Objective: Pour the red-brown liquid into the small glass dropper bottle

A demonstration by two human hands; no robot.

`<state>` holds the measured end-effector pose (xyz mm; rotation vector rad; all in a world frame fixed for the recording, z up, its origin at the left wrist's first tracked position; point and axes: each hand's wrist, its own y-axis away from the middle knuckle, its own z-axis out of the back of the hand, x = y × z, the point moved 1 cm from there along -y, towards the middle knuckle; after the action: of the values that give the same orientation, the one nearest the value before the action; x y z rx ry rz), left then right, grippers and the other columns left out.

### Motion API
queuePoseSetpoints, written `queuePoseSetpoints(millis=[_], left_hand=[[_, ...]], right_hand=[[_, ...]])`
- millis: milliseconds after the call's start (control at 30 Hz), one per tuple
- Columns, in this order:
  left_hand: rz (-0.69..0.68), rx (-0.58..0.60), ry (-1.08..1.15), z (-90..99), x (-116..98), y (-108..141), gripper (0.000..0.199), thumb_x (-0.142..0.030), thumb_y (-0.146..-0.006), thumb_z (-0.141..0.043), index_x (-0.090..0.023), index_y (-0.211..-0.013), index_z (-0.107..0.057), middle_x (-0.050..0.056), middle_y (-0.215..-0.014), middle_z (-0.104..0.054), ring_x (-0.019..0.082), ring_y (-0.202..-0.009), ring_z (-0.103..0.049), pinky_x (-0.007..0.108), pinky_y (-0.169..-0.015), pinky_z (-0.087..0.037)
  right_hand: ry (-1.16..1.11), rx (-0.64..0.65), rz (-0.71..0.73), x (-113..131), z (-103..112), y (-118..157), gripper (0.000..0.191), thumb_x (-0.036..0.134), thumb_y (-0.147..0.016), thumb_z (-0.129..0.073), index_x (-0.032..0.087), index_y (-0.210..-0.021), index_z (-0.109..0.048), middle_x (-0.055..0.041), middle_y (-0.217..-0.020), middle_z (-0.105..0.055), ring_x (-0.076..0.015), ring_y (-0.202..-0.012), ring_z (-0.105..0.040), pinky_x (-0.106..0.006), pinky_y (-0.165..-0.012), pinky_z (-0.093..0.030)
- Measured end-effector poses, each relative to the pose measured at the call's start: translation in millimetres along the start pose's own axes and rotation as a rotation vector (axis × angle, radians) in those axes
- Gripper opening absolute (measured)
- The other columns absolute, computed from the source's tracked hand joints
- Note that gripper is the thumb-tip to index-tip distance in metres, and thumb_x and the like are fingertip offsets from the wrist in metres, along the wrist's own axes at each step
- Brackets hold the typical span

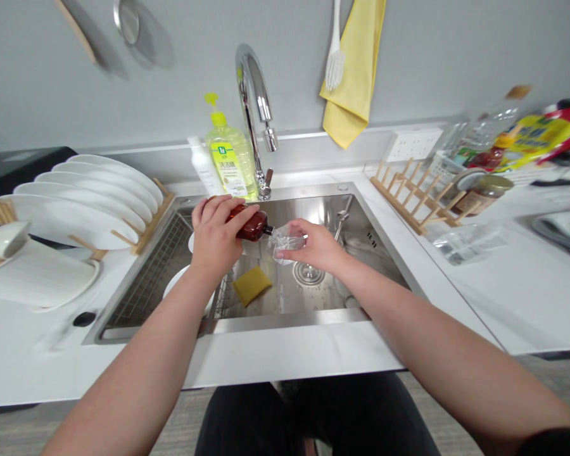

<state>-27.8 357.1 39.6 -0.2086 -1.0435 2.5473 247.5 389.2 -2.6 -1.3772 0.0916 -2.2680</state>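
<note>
Over the sink (294, 323), my left hand (218, 234) is closed around a reddish-brown bottle (254, 226). The bottle lies tilted on its side, its black neck pointing right. My right hand (316, 246) grips a small clear plastic cup (285, 244) right at the bottle's neck; whether they touch I cannot tell. What the cup contains cannot be made out. Below the hands a yellow sponge (251, 285) lies in the sink, left of the drain (308, 273). A white dish (175, 283) sits partly hidden behind my left forearm.
A chrome faucet (254, 95) rises behind the sink, beside a yellow-green dish soap bottle (228, 158) and a white bottle (203, 166). White plates (76, 212) stand in a rack at left. A wooden rack (399, 201), jar (487, 192) and packets are at right.
</note>
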Motion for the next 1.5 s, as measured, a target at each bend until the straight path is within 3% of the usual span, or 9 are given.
queuePoseSetpoints(millis=[1500], left_hand=[[-0.001,0.012,0.025,6.5,-4.4,-1.0,0.072,-0.006,-0.090,-0.072,-0.045,-0.151,-0.075,0.005,-0.155,-0.073,0.036,-0.154,-0.055,0.065,-0.139,-0.024]], right_hand=[[0.000,0.004,0.006,1.0,-0.4,0.8,0.068,0.048,-0.074,-0.108,0.028,-0.130,-0.075,-0.0072,-0.123,-0.085,-0.0307,-0.117,-0.082,-0.047,-0.102,-0.066]])
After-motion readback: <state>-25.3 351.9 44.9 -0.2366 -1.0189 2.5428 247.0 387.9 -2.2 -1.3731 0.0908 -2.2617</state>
